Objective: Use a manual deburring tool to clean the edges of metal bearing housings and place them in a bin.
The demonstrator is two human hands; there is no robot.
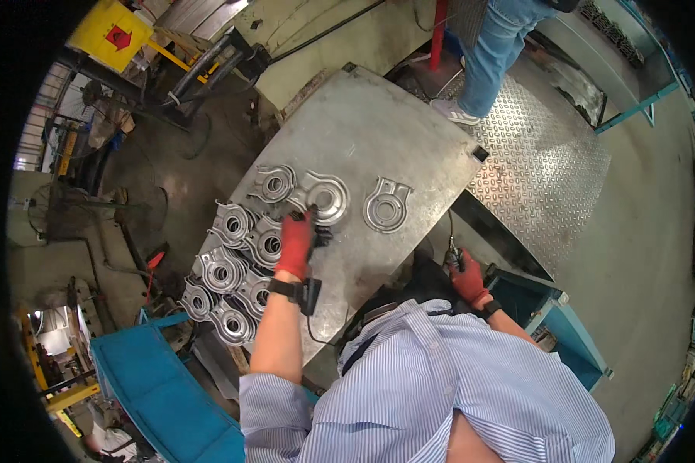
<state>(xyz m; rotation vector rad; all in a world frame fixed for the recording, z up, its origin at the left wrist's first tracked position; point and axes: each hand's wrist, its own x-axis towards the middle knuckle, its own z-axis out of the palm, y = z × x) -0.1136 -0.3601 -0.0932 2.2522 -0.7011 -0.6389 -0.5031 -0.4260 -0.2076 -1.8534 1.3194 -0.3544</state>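
Observation:
My left hand (297,241), in a red glove with dark fingertips, reaches over the metal table. Its fingers close on the lower edge of a round stamped metal part (333,202) with a flat flange. Left of it stand several stacks of like parts (222,272), packed close together. A single stamped part (387,206) lies flat, apart from the rest, to the right. Beyond the table's right edge, my right hand (467,279), also red-gloved, is closed round a small metal hand tool (453,253) with a thin hose. Its fingers partly cover the tool.
The grey metal table (371,116) stands at a slant before me. A person in jeans (493,58) stands on a tread-plate platform (540,166) at the far right. Blue metal carts (158,386) flank me at lower left and right. A yellow sign (110,35) and machinery stand far left.

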